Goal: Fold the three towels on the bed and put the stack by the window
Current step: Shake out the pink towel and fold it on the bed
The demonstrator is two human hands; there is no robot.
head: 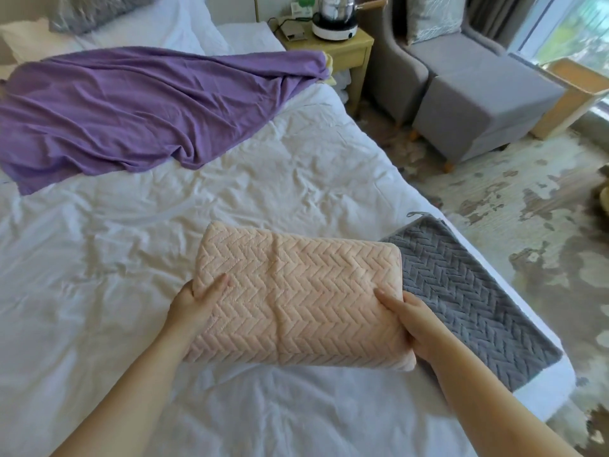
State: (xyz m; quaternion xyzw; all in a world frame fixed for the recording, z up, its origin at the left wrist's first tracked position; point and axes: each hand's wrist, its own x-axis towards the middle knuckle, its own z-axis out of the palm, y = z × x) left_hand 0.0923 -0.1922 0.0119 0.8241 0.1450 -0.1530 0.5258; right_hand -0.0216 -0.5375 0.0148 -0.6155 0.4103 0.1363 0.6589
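Observation:
A folded peach towel (293, 291) with a herringbone weave sits in front of me on the white bed (131, 242). My left hand (194, 301) grips its left edge, thumb on top. My right hand (415, 321) grips its right edge. Its right end overlaps a grey herringbone towel (471, 291) that lies flat along the bed's right edge. A purple towel (131, 107) lies spread and rumpled across the far left of the bed.
A grey armchair (438, 44) and grey footstool (484, 107) stand to the right of the bed, with a wooden box (570, 94) by the window (576, 28). A nightstand (346, 51) holds a kettle. Patterned carpet covers the floor on the right.

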